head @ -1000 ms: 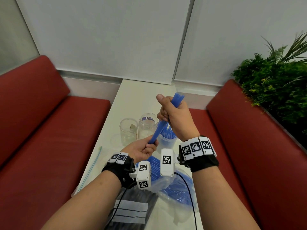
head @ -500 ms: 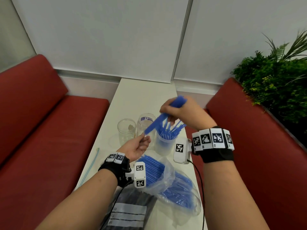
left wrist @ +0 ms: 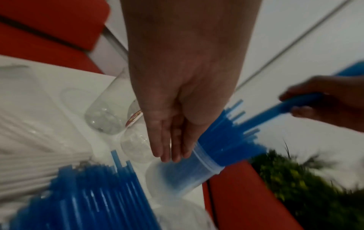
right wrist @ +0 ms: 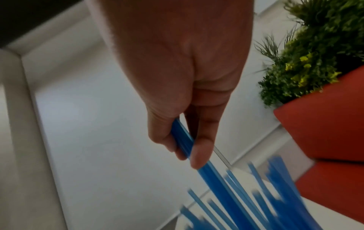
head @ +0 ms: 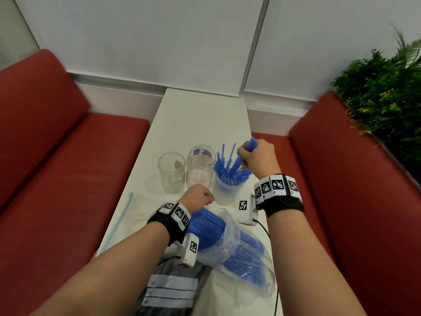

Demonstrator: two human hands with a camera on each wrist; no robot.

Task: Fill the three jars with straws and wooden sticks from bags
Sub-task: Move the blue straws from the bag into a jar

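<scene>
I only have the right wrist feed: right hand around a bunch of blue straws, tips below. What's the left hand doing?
Observer: The left hand holds nothing. Its fingers are straight and point down beside the rim of the straw jar.
Operator: Other jars?
Observer: The left jar and the middle jar stand upright in a row to the left of the straw jar. There are no straws in either.
Operator: Supply?
Observer: An open clear bag lies under the left wrist and holds many blue straws. A dark bag with a white label lies nearer the person.
</scene>
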